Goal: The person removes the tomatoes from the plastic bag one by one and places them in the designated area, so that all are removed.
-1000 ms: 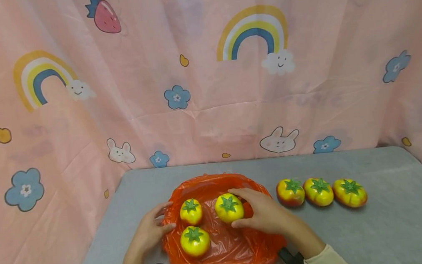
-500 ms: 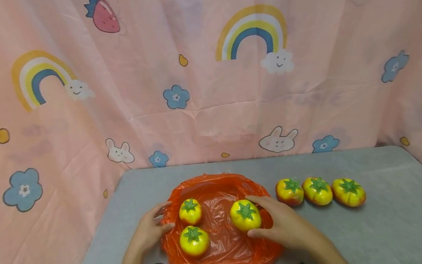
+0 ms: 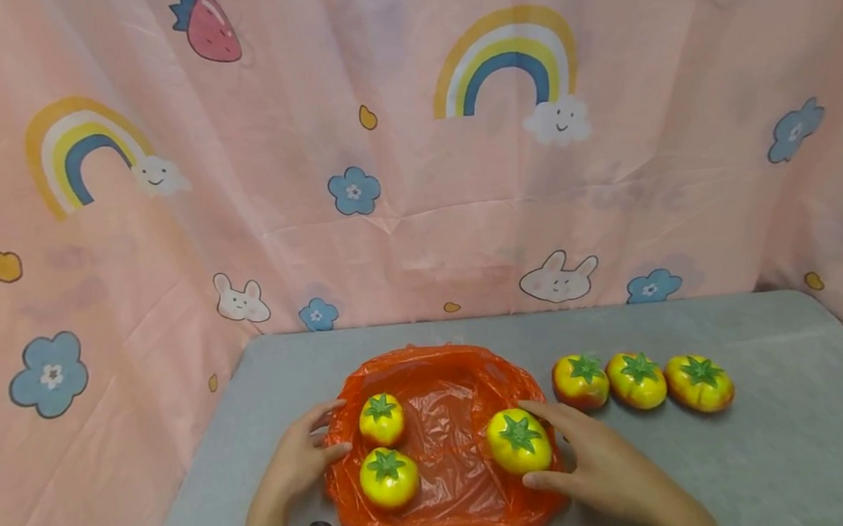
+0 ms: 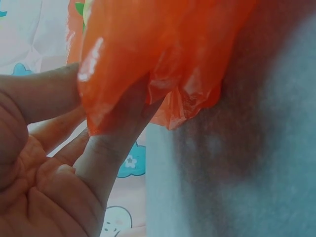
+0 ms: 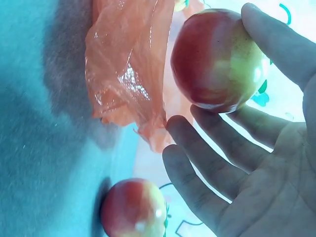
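Orange bag [image 3: 454, 507], cropped below; left hand [image 3: 301, 457] holds it; right hand [image 3: 592, 453] grips 1 fruit [image 3: 518, 442].

The orange bag [image 3: 443, 428] looks like crinkled, shiny plastic, the fruit [image 3: 519, 441] smooth and glossy, the tabletop [image 3: 785, 457] matt.

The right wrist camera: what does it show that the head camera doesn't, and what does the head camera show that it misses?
Only the right wrist view shows the palm side of the right hand and the red side of the held fruit.

Only the head view shows the left hand and the whole row of three fruits.

Both show the right hand holding that fruit, the orange bag and the tabletop.
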Demonstrator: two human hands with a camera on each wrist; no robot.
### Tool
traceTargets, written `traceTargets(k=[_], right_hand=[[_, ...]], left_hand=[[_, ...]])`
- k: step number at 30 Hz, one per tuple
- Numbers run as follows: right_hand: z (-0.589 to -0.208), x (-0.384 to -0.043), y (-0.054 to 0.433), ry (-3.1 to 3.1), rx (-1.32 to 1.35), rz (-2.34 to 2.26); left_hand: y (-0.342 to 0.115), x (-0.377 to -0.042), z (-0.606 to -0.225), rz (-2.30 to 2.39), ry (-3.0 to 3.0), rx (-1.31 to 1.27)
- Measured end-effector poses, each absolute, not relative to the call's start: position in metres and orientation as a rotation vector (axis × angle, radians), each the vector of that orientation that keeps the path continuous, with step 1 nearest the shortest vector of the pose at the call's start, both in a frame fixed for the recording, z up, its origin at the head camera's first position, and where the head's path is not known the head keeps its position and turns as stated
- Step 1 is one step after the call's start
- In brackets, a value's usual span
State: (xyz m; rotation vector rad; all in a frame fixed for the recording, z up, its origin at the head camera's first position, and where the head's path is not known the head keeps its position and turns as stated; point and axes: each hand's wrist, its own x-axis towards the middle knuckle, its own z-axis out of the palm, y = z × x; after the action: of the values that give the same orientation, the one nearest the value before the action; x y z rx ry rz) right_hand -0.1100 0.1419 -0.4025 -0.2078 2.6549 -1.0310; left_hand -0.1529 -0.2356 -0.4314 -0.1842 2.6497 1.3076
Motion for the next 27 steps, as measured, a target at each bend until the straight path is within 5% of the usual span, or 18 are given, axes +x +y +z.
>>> traceTargets(k=[27], right_hand=[[-0.407,-0.097,0.175,2.617,-0.095,-0.975]], left_hand=[[-0.234,-0.152,-0.431,1.321,2.636,-0.201]])
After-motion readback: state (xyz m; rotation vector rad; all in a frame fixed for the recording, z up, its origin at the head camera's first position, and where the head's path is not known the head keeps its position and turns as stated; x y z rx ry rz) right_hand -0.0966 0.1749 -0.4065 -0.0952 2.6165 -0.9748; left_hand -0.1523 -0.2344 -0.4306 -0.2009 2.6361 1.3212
